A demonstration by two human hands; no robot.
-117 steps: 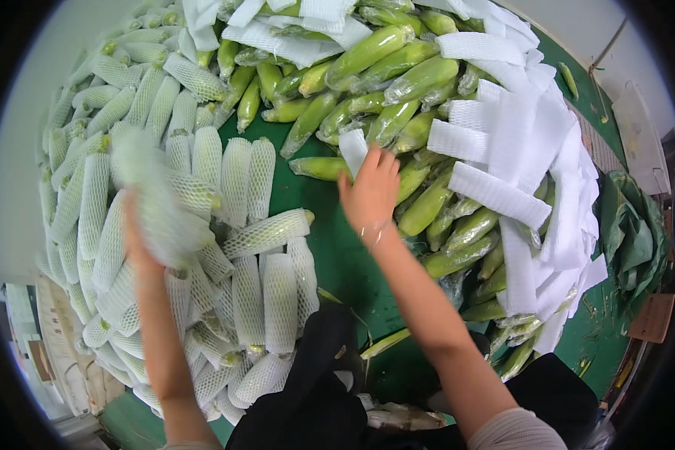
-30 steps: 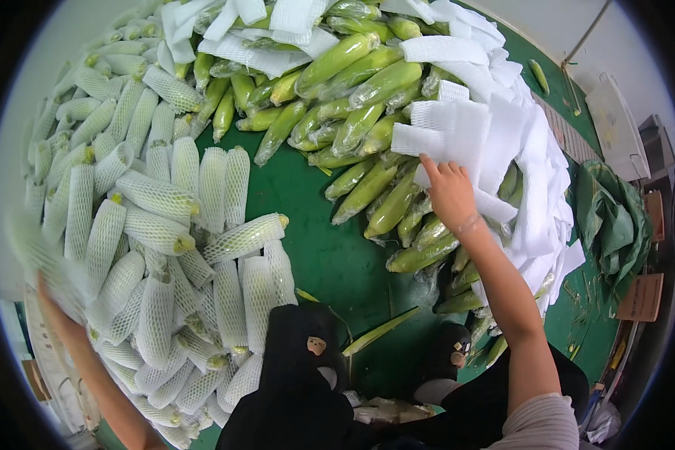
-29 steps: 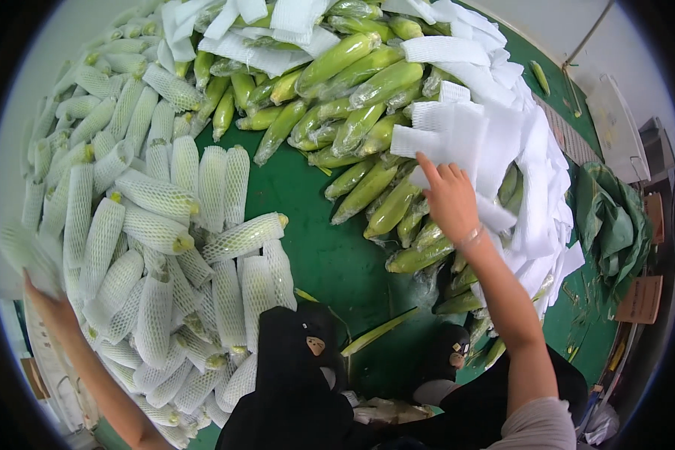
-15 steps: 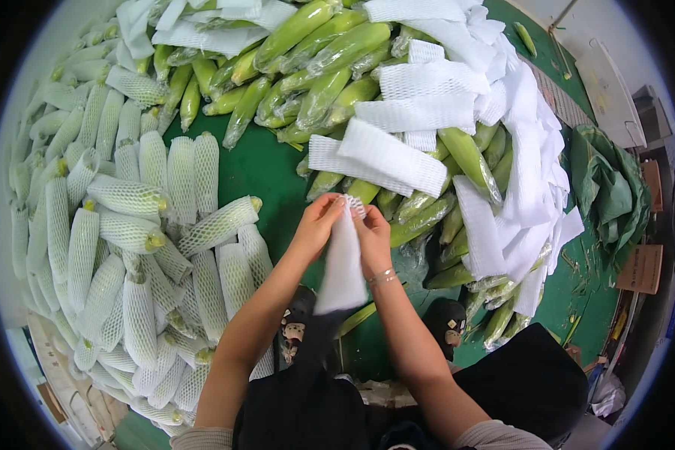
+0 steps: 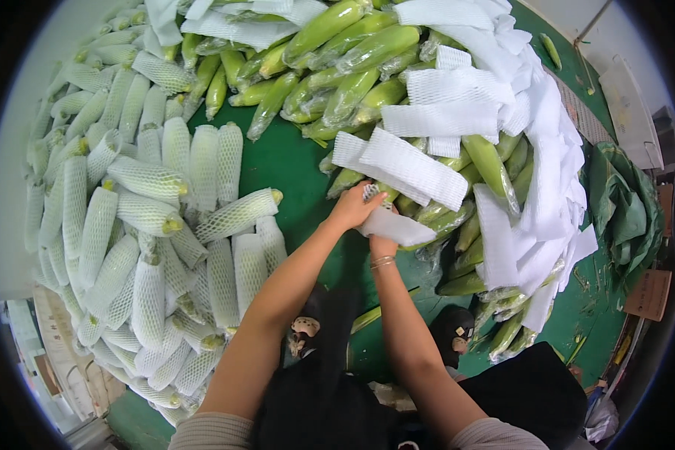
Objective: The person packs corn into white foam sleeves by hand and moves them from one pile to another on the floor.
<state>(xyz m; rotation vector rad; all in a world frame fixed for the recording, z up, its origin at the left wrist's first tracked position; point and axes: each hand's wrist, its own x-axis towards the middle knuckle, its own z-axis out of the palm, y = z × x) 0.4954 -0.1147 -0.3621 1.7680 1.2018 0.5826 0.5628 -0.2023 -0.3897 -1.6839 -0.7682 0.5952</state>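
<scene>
My left hand [image 5: 355, 208] pinches the end of a white foam net sleeve [image 5: 401, 228], which hangs across toward the right. My right hand [image 5: 383, 246] is just below it, at the edge of the pile. The sleeve covers most of its fingers, so its grip does not show. Beyond both hands lie long green vegetables [image 5: 379, 46] in clear film, looking like ears of corn in the husk. Flat foam net sleeves [image 5: 416, 166] rest on top of them. To the left is a heap of sleeved vegetables [image 5: 148, 304], each in white net with pale green ends showing.
Everything lies on a green floor [image 5: 266, 161]. More white sleeves [image 5: 551, 157] are heaped along the right. Beyond them are a crumpled dark green cloth [image 5: 622, 206] and a brown cardboard box [image 5: 649, 294]. My dark shoes [image 5: 452, 335] stand close behind the hands.
Both hands have shifted slightly to the right with the sleeve. It has swung from hanging down toward me to lying across the right hand, pointing right. The view has shifted a little.
</scene>
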